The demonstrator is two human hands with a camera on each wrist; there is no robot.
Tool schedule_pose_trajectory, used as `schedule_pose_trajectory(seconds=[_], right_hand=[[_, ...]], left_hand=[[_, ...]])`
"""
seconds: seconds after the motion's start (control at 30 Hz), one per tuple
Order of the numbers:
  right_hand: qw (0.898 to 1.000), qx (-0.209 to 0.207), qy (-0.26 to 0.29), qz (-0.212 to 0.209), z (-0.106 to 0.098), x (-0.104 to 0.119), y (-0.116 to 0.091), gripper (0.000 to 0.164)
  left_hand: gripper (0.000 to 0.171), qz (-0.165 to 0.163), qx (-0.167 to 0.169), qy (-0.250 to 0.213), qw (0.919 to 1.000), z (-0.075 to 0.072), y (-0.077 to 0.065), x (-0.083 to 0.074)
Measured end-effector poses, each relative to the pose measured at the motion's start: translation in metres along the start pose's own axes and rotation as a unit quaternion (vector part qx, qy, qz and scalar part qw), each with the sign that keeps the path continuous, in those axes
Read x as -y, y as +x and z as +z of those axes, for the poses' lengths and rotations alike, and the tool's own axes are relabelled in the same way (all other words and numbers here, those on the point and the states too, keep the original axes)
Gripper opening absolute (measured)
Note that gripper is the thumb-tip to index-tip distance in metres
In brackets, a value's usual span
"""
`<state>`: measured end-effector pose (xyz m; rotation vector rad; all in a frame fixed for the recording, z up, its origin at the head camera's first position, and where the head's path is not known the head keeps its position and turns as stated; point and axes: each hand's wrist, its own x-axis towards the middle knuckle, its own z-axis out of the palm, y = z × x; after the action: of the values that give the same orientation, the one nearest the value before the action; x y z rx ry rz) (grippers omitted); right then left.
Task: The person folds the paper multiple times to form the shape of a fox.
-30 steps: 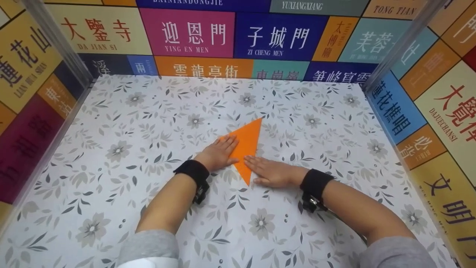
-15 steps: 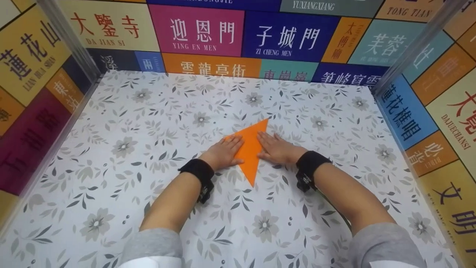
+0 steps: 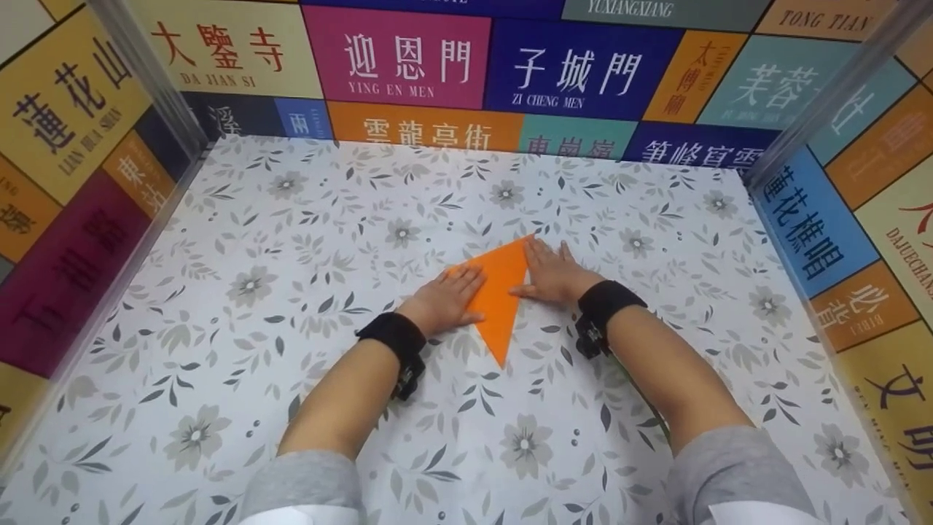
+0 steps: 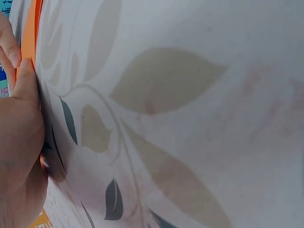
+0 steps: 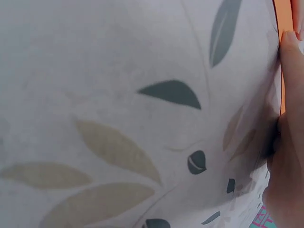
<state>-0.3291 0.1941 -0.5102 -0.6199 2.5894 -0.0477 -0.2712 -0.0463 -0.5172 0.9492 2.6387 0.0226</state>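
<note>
A folded sheet of orange paper (image 3: 503, 292) lies flat on the table, one sharp corner pointing toward me. My left hand (image 3: 443, 299) rests on its left side with the fingers extended. On the opposite side, my right hand (image 3: 555, 273) touches the long right edge near the upper corner, its fingers straight and its thumb lower on the edge. In the left wrist view a strip of the orange paper (image 4: 29, 38) shows beside the left hand (image 4: 21, 128). The right wrist view shows the right hand (image 5: 289, 156) against the orange paper's edge (image 5: 284, 19).
A white cloth with grey flowers and leaves (image 3: 328, 452) covers the table. Upright panels with coloured blocks and lettering (image 3: 401, 58) stand along the back and both sides. Each wrist wears a black strap (image 3: 612, 302) with a small camera.
My right hand has slid up along the paper's right edge, from near the lower corner to near the upper one. The left hand stays on the paper. The head view has shifted slightly.
</note>
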Motion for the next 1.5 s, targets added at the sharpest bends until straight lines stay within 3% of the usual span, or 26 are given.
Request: schedule_pose_trajectory(seconds=[0.6, 0.87, 1.1, 1.23, 1.37, 1.5], right_hand=[[0.998, 0.029, 0.041, 0.038, -0.007, -0.003, 0.005, 0.122], [0.998, 0.019, 0.045, 0.038, -0.007, -0.002, 0.004, 0.122], [0.999, -0.01, 0.043, 0.021, -0.005, -0.003, 0.001, 0.117], [0.994, -0.06, 0.082, 0.037, -0.008, 0.0, -0.001, 0.106], [0.98, -0.126, 0.134, 0.08, -0.013, 0.009, -0.013, 0.083], [0.972, -0.123, 0.179, 0.091, -0.012, 0.019, -0.032, 0.065]], left_hand=[[0.079, -0.016, 0.018, 0.007, 0.9997, 0.001, 0.003, -0.003], [0.079, -0.015, 0.01, 0.015, 0.9997, -0.003, -0.001, -0.005], [0.079, -0.024, 0.015, 0.034, 0.999, 0.004, 0.007, -0.005], [0.078, -0.039, 0.021, 0.046, 0.9979, 0.006, 0.009, -0.009], [0.076, -0.051, 0.018, 0.034, 0.998, -0.001, 0.002, -0.016], [0.074, -0.056, 0.008, 0.019, 0.9982, -0.009, -0.005, -0.023]])
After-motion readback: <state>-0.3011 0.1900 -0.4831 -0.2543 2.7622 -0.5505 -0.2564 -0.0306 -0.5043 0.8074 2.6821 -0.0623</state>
